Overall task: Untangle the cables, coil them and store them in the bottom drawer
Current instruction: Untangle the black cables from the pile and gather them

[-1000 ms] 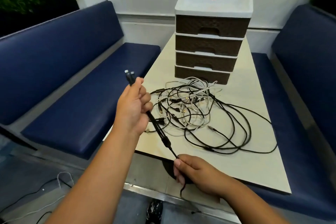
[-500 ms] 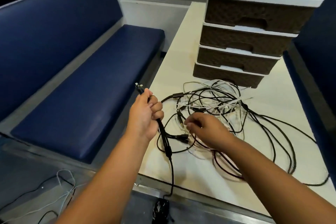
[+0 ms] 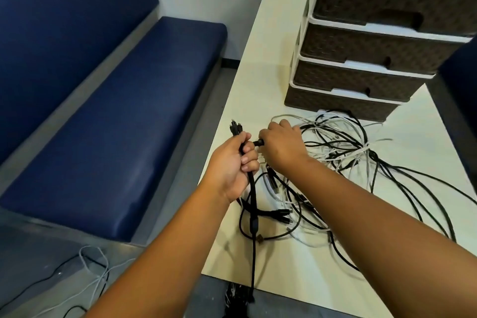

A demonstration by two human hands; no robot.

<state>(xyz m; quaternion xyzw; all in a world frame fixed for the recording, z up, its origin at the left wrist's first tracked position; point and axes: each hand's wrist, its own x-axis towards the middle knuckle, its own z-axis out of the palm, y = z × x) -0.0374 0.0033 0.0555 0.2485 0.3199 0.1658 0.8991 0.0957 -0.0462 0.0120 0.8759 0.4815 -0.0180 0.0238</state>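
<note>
Head view, right hand point(image 3: 280, 143) now pinching black cable point(image 3: 252, 188)

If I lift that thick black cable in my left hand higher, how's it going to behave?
Probably floppy: the black cable hangs limp below the left hand and off the table edge. It likely drags the tangle, since strands cross it.

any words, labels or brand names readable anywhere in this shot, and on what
None can be read. The drawer unit shows only plain brown woven fronts, and its top is cut off by the frame. The cables and the black plug ends in the left hand bear no legible print.
</note>
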